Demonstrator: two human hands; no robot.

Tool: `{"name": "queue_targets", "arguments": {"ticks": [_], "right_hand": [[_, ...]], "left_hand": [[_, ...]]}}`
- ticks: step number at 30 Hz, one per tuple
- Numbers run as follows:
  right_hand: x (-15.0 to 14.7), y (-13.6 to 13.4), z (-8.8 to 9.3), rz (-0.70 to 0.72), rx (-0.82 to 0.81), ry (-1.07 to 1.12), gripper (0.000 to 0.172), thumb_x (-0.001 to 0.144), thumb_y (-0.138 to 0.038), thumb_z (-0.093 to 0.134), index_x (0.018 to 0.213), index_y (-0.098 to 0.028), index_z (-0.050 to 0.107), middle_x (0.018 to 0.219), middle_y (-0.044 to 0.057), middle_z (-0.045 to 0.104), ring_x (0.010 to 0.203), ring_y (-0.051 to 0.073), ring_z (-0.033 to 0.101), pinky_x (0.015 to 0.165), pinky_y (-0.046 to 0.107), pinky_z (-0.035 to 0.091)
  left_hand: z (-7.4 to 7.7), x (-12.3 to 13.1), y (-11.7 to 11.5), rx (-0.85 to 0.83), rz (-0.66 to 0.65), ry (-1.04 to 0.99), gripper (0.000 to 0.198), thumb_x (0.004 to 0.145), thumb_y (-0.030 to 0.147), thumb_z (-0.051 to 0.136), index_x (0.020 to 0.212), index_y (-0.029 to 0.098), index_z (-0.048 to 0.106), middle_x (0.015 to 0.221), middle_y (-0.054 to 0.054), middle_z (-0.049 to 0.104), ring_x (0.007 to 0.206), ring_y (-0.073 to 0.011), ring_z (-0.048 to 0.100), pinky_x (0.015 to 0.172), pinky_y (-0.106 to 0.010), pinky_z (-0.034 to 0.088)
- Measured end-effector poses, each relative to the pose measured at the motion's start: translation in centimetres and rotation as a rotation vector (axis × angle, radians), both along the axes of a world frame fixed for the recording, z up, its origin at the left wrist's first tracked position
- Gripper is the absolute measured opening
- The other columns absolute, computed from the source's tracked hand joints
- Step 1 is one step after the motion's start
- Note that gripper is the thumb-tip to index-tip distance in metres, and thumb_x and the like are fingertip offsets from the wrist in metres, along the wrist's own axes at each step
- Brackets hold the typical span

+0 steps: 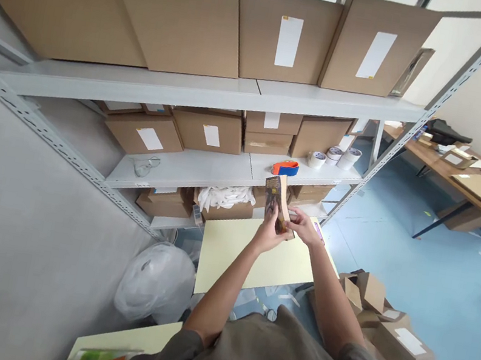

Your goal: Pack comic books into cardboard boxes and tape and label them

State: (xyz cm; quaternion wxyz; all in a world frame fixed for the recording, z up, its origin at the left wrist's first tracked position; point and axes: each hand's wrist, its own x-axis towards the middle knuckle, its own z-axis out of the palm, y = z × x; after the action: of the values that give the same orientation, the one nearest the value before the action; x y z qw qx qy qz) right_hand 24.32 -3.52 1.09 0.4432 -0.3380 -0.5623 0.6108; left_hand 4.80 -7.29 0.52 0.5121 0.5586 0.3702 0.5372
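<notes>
Over the table (pixel 224 245), left hand (pixel 269 231) and right hand (pixel 305 226) fingers clamped on tilted book (pixel 282 197), likely two-sided for steadiness.

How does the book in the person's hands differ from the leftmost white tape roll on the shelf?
Pose: the book is held up, tilted, in the left hand, with the right hand against it; the leftmost white tape roll rests on the middle shelf.
Shape: the book is a thick rectangular block; the tape roll is round.
Color: the book has a dark cover and pale page edges; the tape roll is white.
</notes>
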Motion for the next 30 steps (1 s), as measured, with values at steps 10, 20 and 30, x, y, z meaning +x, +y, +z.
{"name": "queue_targets", "arguments": {"ticks": [10,20,30], "right_hand": [[-0.5,0.7,1.6,0.025,0.002,-0.110,0.053,0.085,-0.058,0.090,0.131,-0.034,0.081,0.139,0.005,0.078,0.144,0.033,0.061,0.119,0.053,0.053],[3.2,2.8,-0.8,0.001,-0.257,0.166,0.048,0.067,-0.035,0.101,0.109,-0.028,0.079,0.106,0.002,0.084,0.086,0.020,0.078,0.075,0.031,0.063],[3.8,2.6,0.8,0.023,-0.114,0.267,0.057,0.071,-0.025,0.098,0.120,-0.037,0.071,0.119,-0.003,0.081,0.099,0.020,0.077,0.079,0.032,0.063]], "left_hand": [[0.0,-4.6,0.6,-0.138,-0.043,-0.320,0.107,0.077,0.032,0.085,0.172,0.027,0.037,0.150,-0.010,0.069,0.138,-0.0318,0.064,0.111,-0.041,0.053],[1.1,-8.6,1.6,-0.223,-0.162,-0.247,0.097,0.072,0.036,0.096,0.161,0.027,0.058,0.137,-0.010,0.076,0.121,-0.0294,0.072,0.103,-0.038,0.057],[1.6,-8.4,3.4,-0.275,0.093,-0.193,0.089,0.063,0.038,0.102,0.146,0.023,0.072,0.134,-0.012,0.078,0.112,-0.0281,0.076,0.093,-0.037,0.061]]}}
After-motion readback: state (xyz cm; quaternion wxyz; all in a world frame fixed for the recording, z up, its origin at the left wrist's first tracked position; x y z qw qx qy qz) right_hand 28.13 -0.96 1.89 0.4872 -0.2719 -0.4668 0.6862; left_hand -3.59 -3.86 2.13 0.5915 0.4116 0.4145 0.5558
